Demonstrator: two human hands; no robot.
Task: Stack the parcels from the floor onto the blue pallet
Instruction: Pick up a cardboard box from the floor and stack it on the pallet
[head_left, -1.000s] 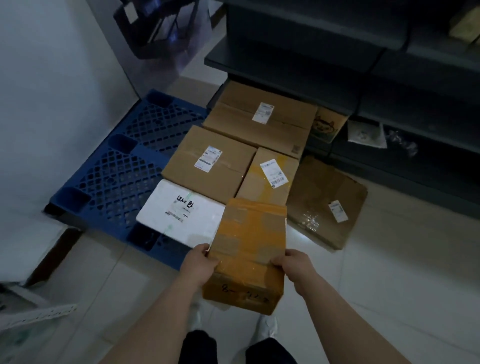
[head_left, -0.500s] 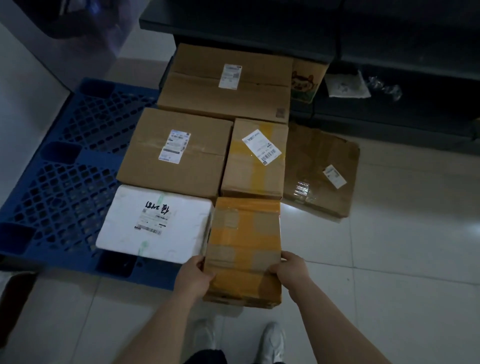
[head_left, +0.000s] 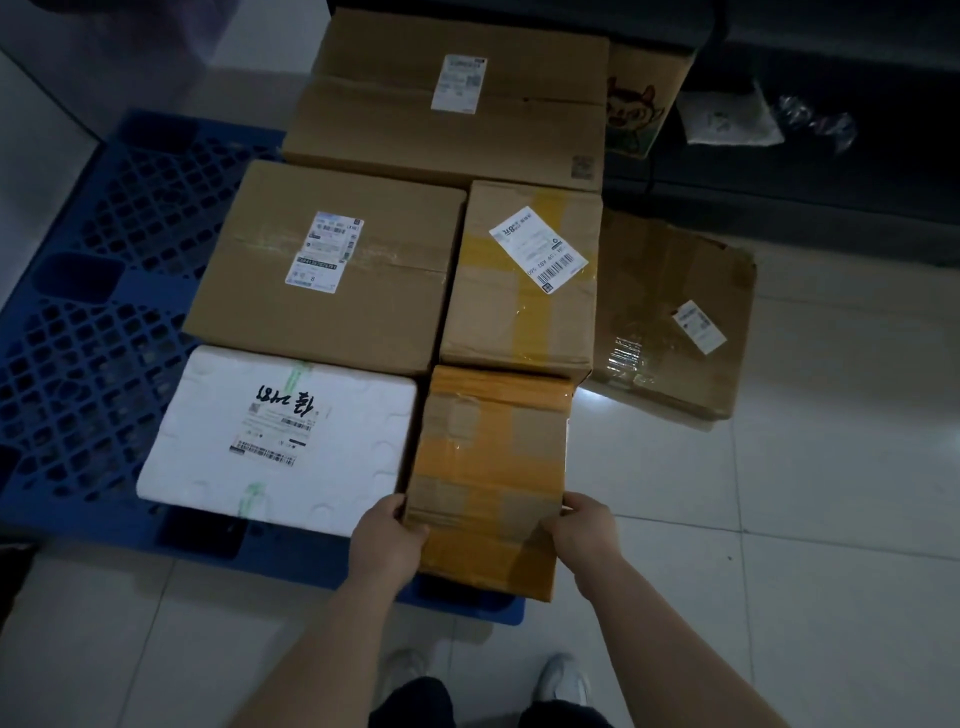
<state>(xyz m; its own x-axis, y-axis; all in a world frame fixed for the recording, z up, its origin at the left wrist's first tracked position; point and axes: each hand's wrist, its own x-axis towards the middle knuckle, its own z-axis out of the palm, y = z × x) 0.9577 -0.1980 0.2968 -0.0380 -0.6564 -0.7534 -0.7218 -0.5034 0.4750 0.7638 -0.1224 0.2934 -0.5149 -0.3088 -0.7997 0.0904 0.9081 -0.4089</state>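
The taped box (head_left: 488, 478) is held at its near end by both hands: left hand (head_left: 387, 540) on the left edge, right hand (head_left: 589, 530) on the right edge, fingers wrapped onto the cardboard on both sides. The fingertips are hidden under or behind the box, so the depth of grip cannot be told.

Change noted: one second ago the box was carried tilted, its near end hanging clear above the floor short of the pallet (head_left: 88, 332). It is now laid flat and pushed forward. Its far end is butted against the labelled box (head_left: 519, 280); its left side lies just beside the foam box (head_left: 280, 441). The near right corner appears to overhang the pallet's front edge slightly; this is a judgement, since the pallet corner is mostly covered.

Relative to the pallet: five parcels are on it, filling its right part; the left part is bare grid. The flat parcel (head_left: 670, 322) lies on the floor (head_left: 779, 519) to the right of the pallet, near the labelled box, and is not yet stacked. A printed carton (head_left: 644, 104) is seen beyond the pallet at the shelf (head_left: 831, 182); whether it belongs to the task cannot be told.

Meaning for the task: placement of the taped box is judged essentially complete, release pending. The flat parcel is likely next.
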